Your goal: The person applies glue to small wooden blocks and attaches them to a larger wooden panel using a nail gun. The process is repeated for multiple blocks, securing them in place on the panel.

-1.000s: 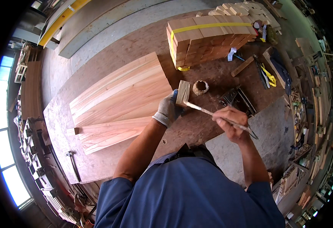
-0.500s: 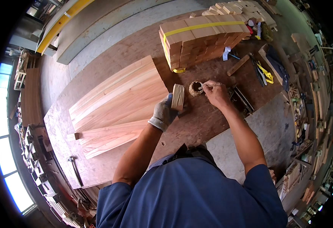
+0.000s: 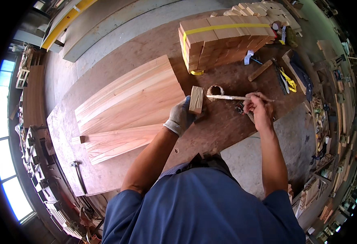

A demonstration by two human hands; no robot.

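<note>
– Where's the wooden block (image 3: 196, 99)?
– In the gloved left hand (image 3: 178, 118), which is curled around its lower part, holding it up over the desk (image 3: 211, 136), off the right-hand edge of the pale wood boards (image 3: 131, 105).
– And the right hand (image 3: 259, 109)?
– Bare, fingers bent in and pinching a thin stick (image 3: 231, 97) with a whitish coating.
– Does the stick touch the block?
– Its tip is just beside the block's right side; I can't tell whether they meet. The stick passes across the near part of a small crusted pot (image 3: 210, 91) in the view.
– Anything beyond that?
– A strapped stack of wood pieces (image 3: 227, 46), and a hammer (image 3: 79, 178) far to the left.
</note>
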